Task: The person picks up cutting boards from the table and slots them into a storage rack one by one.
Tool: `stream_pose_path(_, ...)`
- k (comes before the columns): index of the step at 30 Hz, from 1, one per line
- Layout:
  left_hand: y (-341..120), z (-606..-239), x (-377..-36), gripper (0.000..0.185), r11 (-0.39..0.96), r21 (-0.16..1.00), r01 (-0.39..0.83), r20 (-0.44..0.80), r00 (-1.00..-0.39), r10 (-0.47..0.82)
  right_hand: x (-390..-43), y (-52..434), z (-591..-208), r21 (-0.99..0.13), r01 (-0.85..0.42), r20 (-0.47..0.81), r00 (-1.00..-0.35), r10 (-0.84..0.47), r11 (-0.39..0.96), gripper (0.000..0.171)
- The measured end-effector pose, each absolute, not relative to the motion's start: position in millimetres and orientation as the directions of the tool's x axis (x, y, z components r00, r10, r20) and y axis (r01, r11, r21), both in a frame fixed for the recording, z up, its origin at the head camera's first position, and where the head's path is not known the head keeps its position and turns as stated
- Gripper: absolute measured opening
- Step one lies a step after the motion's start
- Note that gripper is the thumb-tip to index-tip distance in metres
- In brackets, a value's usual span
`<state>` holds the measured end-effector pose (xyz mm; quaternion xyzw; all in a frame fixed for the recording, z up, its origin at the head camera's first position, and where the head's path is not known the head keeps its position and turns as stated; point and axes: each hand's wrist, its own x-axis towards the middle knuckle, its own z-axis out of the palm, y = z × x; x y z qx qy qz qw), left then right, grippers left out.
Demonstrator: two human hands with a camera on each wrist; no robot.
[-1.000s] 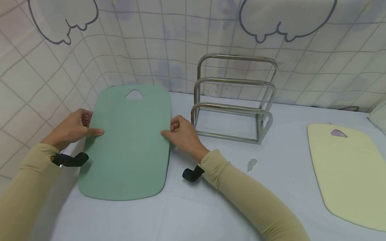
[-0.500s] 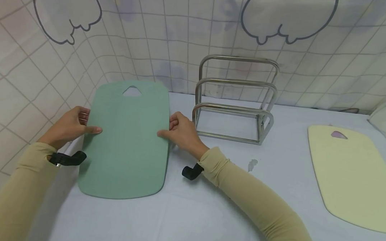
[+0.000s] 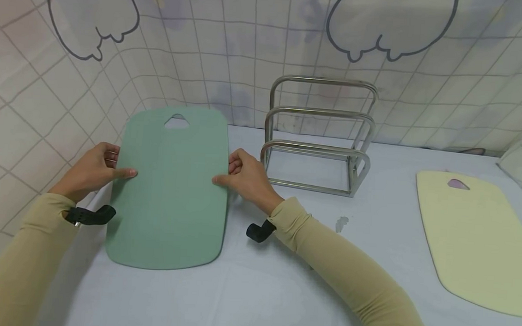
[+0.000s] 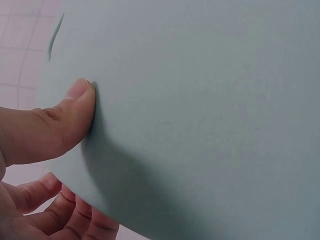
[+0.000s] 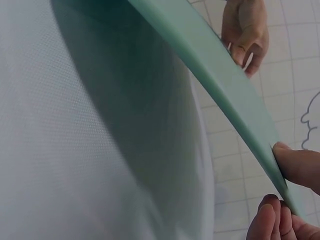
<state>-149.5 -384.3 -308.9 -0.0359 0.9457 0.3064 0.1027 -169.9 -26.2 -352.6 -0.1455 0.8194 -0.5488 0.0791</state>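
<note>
A green cutting board (image 3: 167, 207) with a cut-out handle hole near its far end is tilted, its far end raised off the white table. My left hand (image 3: 92, 170) pinches its left edge, thumb on top and fingers behind, as the left wrist view shows on the board (image 4: 200, 100). On the opposite edge my right hand (image 3: 249, 177) pinches the board between thumb and curled fingers. In the right wrist view the board (image 5: 220, 90) appears edge-on, with a dark shadow on the cloth beneath it.
Right of the green board stands a metal rack (image 3: 316, 148) with several upright loops, close to my right hand. A yellow cutting board (image 3: 476, 240) lies flat at the far right. A grid-patterned curtain (image 3: 231, 50) hangs behind and along the left.
The far end of the green cutting board has risen slightly, and both hands have shifted a little up and left with it. The rack and yellow board stay put.
</note>
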Motion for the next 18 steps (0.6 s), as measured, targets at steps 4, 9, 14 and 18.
stream_pose_path(4,-384.4,-308.0,-147.9,0.09,0.807,0.577,-0.129,-0.198,-0.98,-0.015,-169.8,-28.2,-351.0,-0.921,-0.142,0.022,-0.948,-0.316,0.362,0.042)
stream_pose_path(9,-385.9,-307.2,-147.1,0.089,0.806,0.579,-0.127,-0.183,-0.983,-0.024,-169.1,-31.4,-347.4,-0.917,-0.13,0.011,-0.953,-0.301,0.378,0.043)
stream_pose_path(14,-384.1,-304.1,-145.9,0.09,0.807,0.575,-0.132,-0.174,-0.984,-0.037,-168.6,-33.1,-344.4,-0.913,-0.128,0.005,-0.953,-0.301,0.388,0.043)
stream_pose_path(18,-383.0,-302.3,-145.3,0.089,0.808,0.571,-0.147,-0.179,-0.983,-0.052,-168.7,-34.0,-343.6,-0.908,-0.125,0.0,-0.954,-0.299,0.4,0.043)
